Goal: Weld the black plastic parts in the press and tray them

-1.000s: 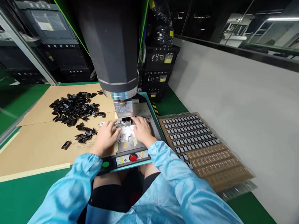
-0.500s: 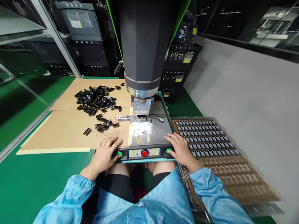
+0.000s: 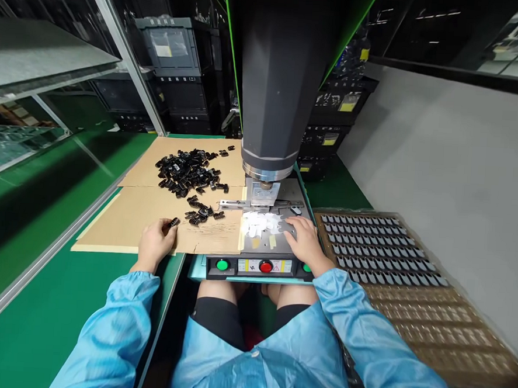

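The left hand (image 3: 154, 243) pinches one black clip (image 3: 172, 222) over the cardboard sheet (image 3: 121, 220), left of the press (image 3: 272, 89). The right hand (image 3: 303, 243) lies flat, fingers spread, on the press base plate (image 3: 259, 249), just right of the white fixture (image 3: 259, 222). A clip pile (image 3: 185, 172) lies left of the press.

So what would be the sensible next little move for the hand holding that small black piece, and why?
Probably carry the small black plastic clip pinched in the left hand across to the white fixture under the grey press head; the right hand already rests beside it.
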`<act>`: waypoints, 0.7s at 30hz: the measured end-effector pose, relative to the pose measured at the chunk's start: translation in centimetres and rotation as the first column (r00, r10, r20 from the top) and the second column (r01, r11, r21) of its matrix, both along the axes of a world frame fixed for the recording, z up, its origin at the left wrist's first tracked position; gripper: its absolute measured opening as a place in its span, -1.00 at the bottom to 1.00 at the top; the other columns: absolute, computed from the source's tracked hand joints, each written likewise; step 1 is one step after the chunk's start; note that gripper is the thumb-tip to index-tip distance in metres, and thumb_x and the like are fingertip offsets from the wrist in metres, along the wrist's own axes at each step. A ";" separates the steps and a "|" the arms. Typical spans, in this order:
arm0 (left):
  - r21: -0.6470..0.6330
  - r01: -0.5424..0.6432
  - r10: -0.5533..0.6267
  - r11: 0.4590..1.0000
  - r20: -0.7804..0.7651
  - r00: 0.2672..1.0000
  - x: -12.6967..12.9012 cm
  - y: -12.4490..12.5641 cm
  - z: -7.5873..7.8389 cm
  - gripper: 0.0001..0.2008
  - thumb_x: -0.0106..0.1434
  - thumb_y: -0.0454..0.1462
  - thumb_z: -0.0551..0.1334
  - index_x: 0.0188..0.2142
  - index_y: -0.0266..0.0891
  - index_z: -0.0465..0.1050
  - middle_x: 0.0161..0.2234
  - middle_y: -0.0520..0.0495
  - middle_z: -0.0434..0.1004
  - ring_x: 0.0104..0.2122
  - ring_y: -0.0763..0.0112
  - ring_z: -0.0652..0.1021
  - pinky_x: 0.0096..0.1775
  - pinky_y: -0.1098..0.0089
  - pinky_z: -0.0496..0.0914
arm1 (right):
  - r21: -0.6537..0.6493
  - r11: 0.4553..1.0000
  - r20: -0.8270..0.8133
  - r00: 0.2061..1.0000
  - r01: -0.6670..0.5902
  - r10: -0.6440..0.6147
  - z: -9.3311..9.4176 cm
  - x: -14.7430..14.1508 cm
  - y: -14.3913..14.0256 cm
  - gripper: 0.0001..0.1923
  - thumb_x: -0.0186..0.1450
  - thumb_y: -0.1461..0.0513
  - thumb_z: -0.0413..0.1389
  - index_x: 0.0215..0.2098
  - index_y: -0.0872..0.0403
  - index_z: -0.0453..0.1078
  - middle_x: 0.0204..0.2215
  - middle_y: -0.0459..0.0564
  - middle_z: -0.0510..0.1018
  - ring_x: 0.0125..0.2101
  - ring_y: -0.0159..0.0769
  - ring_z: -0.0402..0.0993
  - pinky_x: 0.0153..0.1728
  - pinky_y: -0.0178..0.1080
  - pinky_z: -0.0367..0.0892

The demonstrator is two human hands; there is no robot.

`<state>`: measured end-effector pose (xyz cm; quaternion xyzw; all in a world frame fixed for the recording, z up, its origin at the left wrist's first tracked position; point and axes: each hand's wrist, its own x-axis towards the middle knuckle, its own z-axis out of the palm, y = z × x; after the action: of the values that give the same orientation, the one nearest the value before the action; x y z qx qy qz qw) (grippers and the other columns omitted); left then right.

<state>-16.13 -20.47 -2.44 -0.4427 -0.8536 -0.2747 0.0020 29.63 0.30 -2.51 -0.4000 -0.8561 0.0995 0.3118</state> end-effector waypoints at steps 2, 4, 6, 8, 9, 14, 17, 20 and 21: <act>-0.023 0.013 -0.012 1.000 0.028 1.000 0.2 0.2 -0.2 -0.59 0.42 0.04 0.18 0.04 -0.16 0.54 -0.02 -0.27 0.66 0.02 -0.10 0.57 0.11 -0.08 0.46 | -0.010 1.000 -0.010 1.000 0.015 -0.015 -0.2 -1.3 0.6 -0.65 0.41 0.19 0.14 0.13 0.01 0.54 0.13 0.16 0.61 0.22 0.12 0.39 0.25 0.17 0.30; -0.009 0.028 -0.027 1.000 0.048 0.998 0.5 0.3 -0.2 -0.60 0.42 0.03 0.18 0.05 -0.15 0.54 -0.03 -0.25 0.65 0.00 -0.06 0.58 0.09 -0.04 0.47 | -0.014 0.999 -0.004 0.999 0.032 -0.032 -0.4 -1.9 0.9 -0.67 0.40 0.20 0.15 0.10 0.03 0.55 0.11 0.16 0.61 0.19 0.12 0.40 0.24 0.16 0.30; 0.038 0.027 -0.029 0.999 0.046 0.999 0.5 0.3 -0.1 -0.60 0.43 0.02 0.16 0.04 -0.16 0.54 -0.05 -0.25 0.62 -0.04 0.00 0.59 0.10 0.00 0.49 | -0.012 0.999 0.000 0.999 0.039 -0.039 -0.6 -1.9 0.8 -0.70 0.41 0.21 0.15 0.08 0.03 0.56 0.11 0.16 0.62 0.17 0.10 0.41 0.23 0.14 0.31; 0.079 0.039 -0.038 0.996 -0.014 0.999 0.2 0.4 0.2 -0.61 0.44 0.00 0.15 0.03 -0.18 0.56 -0.04 -0.27 0.57 -0.08 0.06 0.60 0.10 0.05 0.50 | -0.008 0.999 -0.004 0.999 0.036 -0.036 -0.7 -1.7 0.6 -0.71 0.41 0.23 0.14 0.06 0.03 0.57 0.10 0.15 0.62 0.15 0.08 0.42 0.21 0.12 0.33; 0.078 0.065 -0.060 0.995 -0.069 0.996 0.0 0.5 0.4 -0.61 0.45 -0.02 0.14 0.02 -0.19 0.57 -0.02 -0.29 0.55 -0.08 0.06 0.60 0.10 0.06 0.51 | -0.007 0.999 -0.006 0.999 0.035 -0.035 -0.7 -1.6 0.5 -0.71 0.40 0.24 0.14 0.05 0.03 0.57 0.09 0.15 0.63 0.14 0.08 0.43 0.20 0.11 0.34; -0.164 0.307 -0.344 0.938 -0.303 0.889 0.0 1.0 0.9 -0.62 0.47 -0.18 0.05 0.12 -0.19 0.53 0.06 -0.34 0.55 0.08 -0.11 0.54 0.14 -0.05 0.45 | -0.006 0.999 -0.027 0.999 0.044 -0.044 -0.4 -1.5 0.1 -0.72 0.40 0.24 0.14 0.04 0.03 0.57 0.07 0.14 0.64 0.12 0.07 0.45 0.18 0.10 0.36; -0.196 0.412 -0.453 0.890 -0.260 0.853 0.3 1.2 1.0 -0.60 0.41 -0.28 0.06 0.16 -0.17 0.48 0.11 -0.31 0.55 0.12 -0.08 0.53 0.16 0.00 0.44 | 0.002 0.999 -0.048 0.998 0.038 -0.038 -0.1 -1.5 -0.1 -0.72 0.41 0.24 0.13 0.04 0.03 0.57 0.06 0.14 0.64 0.12 0.07 0.45 0.20 0.08 0.36; -0.145 0.415 -0.439 0.898 -0.240 0.866 0.8 1.7 1.6 -0.62 0.42 -0.24 0.08 0.17 -0.15 0.46 0.15 -0.26 0.55 0.14 -0.03 0.53 0.19 0.03 0.41 | 0.002 0.999 -0.060 0.997 0.041 -0.040 0.2 -1.6 -0.3 -0.71 0.41 0.25 0.12 0.05 0.03 0.56 0.04 0.14 0.63 0.11 0.06 0.46 0.20 0.07 0.36; -0.130 0.385 -0.406 0.914 -0.251 0.879 1.2 2.0 1.9 -0.64 0.45 -0.17 0.10 0.15 -0.14 0.46 0.14 -0.25 0.56 0.13 -0.04 0.54 0.19 0.02 0.40 | 0.003 0.999 -0.063 0.997 0.044 -0.044 0.2 -1.6 -0.4 -0.72 0.41 0.25 0.12 0.05 0.03 0.56 0.04 0.14 0.63 0.10 0.06 0.46 0.19 0.07 0.36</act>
<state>-14.94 -18.44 -0.55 -0.6409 -0.7464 -0.1729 0.0466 28.08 -0.06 -2.27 -0.4146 -0.8371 0.1035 0.3415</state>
